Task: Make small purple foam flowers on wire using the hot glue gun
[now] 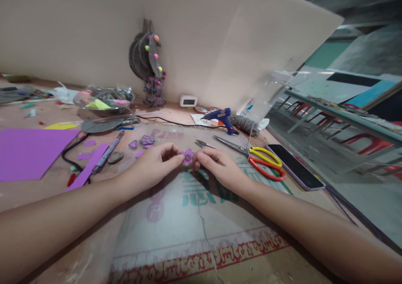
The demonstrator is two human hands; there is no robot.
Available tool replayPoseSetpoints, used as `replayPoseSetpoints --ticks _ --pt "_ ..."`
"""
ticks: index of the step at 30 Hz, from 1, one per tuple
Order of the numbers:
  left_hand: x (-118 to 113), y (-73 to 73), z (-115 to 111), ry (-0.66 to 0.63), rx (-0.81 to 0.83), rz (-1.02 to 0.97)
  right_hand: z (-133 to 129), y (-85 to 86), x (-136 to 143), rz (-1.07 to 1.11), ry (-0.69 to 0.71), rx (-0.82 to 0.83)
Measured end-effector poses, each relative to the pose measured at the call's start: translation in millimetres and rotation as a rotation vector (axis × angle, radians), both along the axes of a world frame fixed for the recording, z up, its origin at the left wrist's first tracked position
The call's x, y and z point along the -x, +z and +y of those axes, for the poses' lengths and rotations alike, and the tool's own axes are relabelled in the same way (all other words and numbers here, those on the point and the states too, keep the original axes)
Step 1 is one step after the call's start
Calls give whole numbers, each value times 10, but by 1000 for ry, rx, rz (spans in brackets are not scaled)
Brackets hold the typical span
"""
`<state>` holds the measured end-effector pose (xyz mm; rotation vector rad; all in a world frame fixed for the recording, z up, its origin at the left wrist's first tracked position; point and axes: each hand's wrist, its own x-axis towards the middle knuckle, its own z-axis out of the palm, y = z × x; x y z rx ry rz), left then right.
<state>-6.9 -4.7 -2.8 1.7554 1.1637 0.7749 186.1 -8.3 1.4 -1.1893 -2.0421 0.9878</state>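
Observation:
My left hand (165, 160) pinches a small purple flower (187, 156) between thumb and fingertips; a grey outline runs over its face. Close to the flower's right edge, my right hand (216, 163) has its thumb and fingers pressed together. A strand of grey yarn (203, 225) trails from beneath the right fingertips down over the printed plastic sheet; the exact grip on it is partly hidden. Beyond my left hand lie a finished-looking purple and grey flower (147, 140) and a small heart-shaped purple piece (133, 144). Tweezers (204, 144) rest just past my right hand.
Scissors (251, 152) with red and yellow handles and a phone (295, 167) lie right. Behind are a blue glue gun (222, 118), a yarn bundle (245, 124) and a small clock (188, 101). Purple sheet (34, 154), a pen (108, 152) and a filled plastic bowl (105, 100) are left.

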Motion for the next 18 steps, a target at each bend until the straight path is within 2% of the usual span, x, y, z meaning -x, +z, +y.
replayPoseSetpoints --ticks 3,7,11,18 --pt "1 -5 0 11 15 -34 14 -39 -17 139 -69 24" --pt "5 -30 1 18 20 -65 30 -69 -43 348 -177 -61" --pt "9 -48 11 18 8 -76 35 -79 -62 310 -190 -116" --pt "10 -53 24 8 -5 -75 35 -89 -20 239 -181 10"
